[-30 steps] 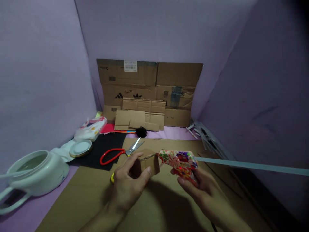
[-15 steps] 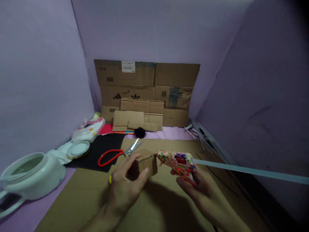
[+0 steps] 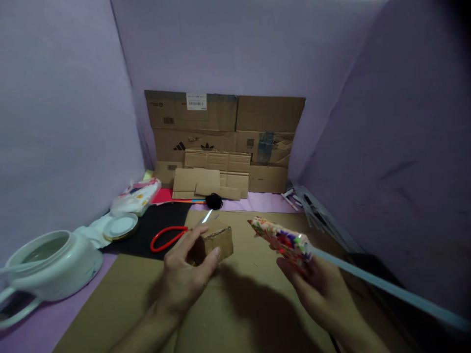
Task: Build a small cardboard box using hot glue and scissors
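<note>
My left hand (image 3: pixel 189 274) grips a small folded cardboard box (image 3: pixel 220 243) between thumb and fingers, with a glossy line along its top edge. My right hand (image 3: pixel 312 284) is wrapped round a glue gun (image 3: pixel 283 240) covered in flowered material, its nozzle pointing left toward the box but apart from it. A long translucent glue stick (image 3: pixel 382 279) sticks out of the gun's back to the right. Red-handled scissors (image 3: pixel 167 239) lie just beyond my left hand, their blades partly hidden by the box.
A cardboard sheet (image 3: pixel 121 299) covers the work surface. At left are a white ceramic pot (image 3: pixel 69 274), a round lid (image 3: pixel 120 226) and black paper (image 3: pixel 147 220). Black yarn (image 3: pixel 214 201) and cardboard pieces (image 3: pixel 196 182) lie at the back. Clear sticks (image 3: pixel 312 206) lie at right.
The glue gun has moved right, away from the box, and its nozzle has lifted off the box edge. My left hand has shifted slightly left and tilted the box.
</note>
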